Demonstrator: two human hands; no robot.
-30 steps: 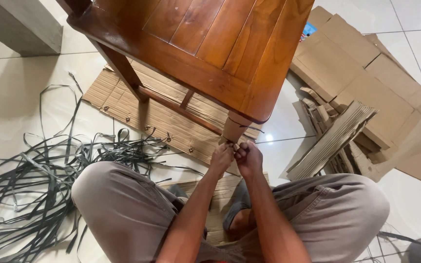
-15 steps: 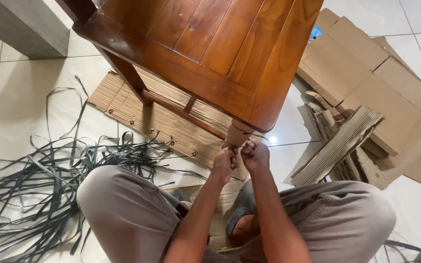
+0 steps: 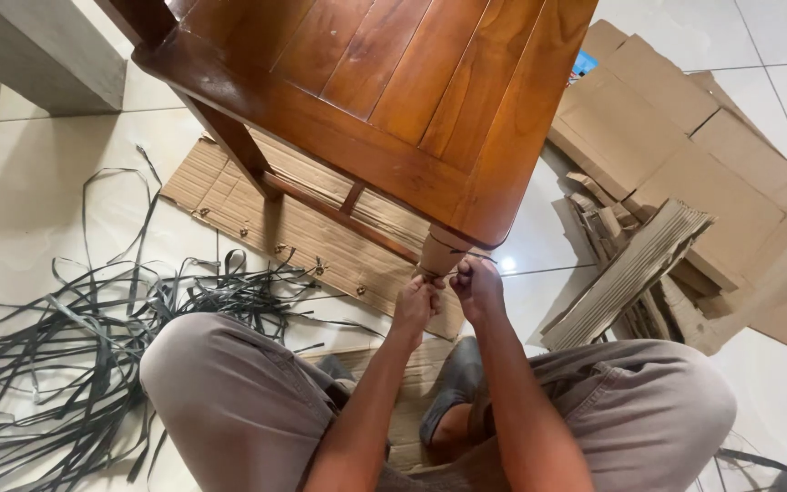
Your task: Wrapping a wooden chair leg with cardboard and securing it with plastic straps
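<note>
Item: wooden chair (image 3: 384, 87), reddish-brown and glossy, slatted seat filling the upper centre; its back was cut off by the top edge. Near front leg (image 3: 441, 253) wrapped in tan corrugated card, standing just below the seat corner. Left hand (image 3: 414, 302) and right hand (image 3: 477, 287) were both closed as fists at the foot of that wrapped leg, knuckles nearly touching; a thin dark strap end (image 3: 463, 254) showed at the right fist, but what each fist pinched was too small to make out. Flattened brown cardboard boxes (image 3: 676, 137) lay at upper right, with a small blue printed patch (image 3: 581, 62) on one near the seat edge; a folded stack of corrugated sheets (image 3: 635, 269) leaned beside them. A corrugated mat (image 3: 257, 205) lay under the chair. Tangle of dark packing straps (image 3: 75, 337) spread over the white tiled floor (image 3: 20, 191) at left. Open tile remained between mat and straps, and by the right knee. Knees in grey trousers (image 3: 229, 392) hid the lower floor; a grey block (image 3: 29, 46) was cut off at top left.
</note>
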